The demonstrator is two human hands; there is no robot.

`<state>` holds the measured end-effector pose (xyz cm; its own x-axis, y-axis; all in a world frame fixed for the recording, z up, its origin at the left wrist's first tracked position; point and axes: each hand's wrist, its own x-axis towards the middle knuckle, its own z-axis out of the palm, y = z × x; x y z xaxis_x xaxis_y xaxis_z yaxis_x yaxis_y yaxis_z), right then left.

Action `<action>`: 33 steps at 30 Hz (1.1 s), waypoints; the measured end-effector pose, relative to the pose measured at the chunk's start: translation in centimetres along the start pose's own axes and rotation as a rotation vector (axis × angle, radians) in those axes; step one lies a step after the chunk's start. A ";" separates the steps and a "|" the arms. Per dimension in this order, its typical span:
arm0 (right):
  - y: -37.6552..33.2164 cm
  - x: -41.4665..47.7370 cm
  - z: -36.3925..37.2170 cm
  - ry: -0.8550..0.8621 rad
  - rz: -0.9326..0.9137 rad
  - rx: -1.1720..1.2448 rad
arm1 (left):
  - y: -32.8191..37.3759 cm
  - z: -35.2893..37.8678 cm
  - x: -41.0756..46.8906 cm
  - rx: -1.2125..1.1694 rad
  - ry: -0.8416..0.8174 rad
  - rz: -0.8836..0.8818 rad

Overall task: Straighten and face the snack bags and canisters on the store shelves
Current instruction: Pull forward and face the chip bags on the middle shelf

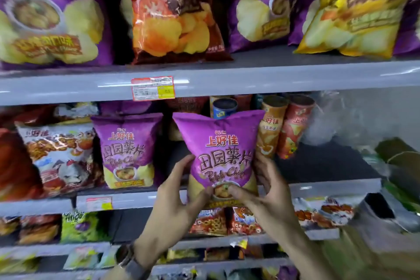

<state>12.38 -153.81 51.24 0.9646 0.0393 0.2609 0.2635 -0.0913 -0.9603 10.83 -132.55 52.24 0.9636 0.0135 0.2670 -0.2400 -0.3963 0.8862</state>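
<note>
Left grip (175, 200) and right grip (270, 195) are both grasping the purple chip bag (218, 150) by its lower half. Thumbs are on the front and fingers are curled round the side edges. There's a watch (127, 257) on the left wrist.

The bag is label-out and slightly skewed, held in front of the middle shelf lip (318, 190). Its bottom hem overlaps the lip, and I can't tell whether it's resting on the shelf or carried.

Step in hand, as I read it: facing this one bag into the dark gap between the matching purple bag (127, 150) on its left and the canisters on its right.

Behind it:
- The orange canister (270, 127) and red canister (293, 129) both stand tilted, touching each other.
- The blue-topped can (223, 108) peeks over the bag's top edge.

The next move calls for:
- pushing the bag back until its base sits flat behind the lip
- squaring it upright and level with its twin
- not knocking the orange canister just beside the right grip

The canisters likely need standing up after that.

The upper shelf edge (250, 79) carries a price tag (152, 88). The large bags above are blurred, and the yellow bag (354, 7) leans.
</note>
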 end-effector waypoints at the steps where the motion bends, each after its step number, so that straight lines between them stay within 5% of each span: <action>1: -0.4 -0.7 -0.7 0.012 -0.027 0.002 | 0.7 0.2 -0.7 0.026 -0.001 0.029; 18: -13.2 2.5 -8.0 0.143 -0.550 0.118 | 16.0 -0.2 2.0 0.249 0.180 0.515; 33: -23.4 16.0 -10.6 0.216 -0.465 -0.363 | 25.1 -2.0 16.1 0.189 0.201 0.445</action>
<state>21.83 -161.64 78.95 0.7188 -0.0424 0.6939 0.6076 -0.4468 -0.6567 20.13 -140.46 79.57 0.7269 -0.0249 0.6863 -0.5778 -0.5622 0.5916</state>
